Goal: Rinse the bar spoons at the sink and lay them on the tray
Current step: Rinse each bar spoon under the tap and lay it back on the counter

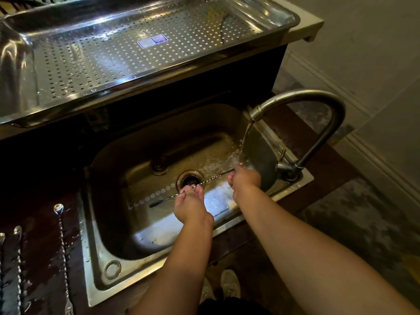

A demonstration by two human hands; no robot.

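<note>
A: What is seen above the grip?
B: A perforated steel tray [145,48] is seen on the raised counter beyond the sink [159,155], wet and holding 1 thin utensil at its far right.

A: And at the grip itself?
B: 1 twisted bar spoon [205,181] is held over the drain [190,179]. It is pinched by the left hand [189,206] at one end and clasped by the right hand [244,178] at the other, under water from the faucet [302,105].

A: Left of the grip?
B: 3 more spoons [62,246] are laid on the wet dark counter.
</note>
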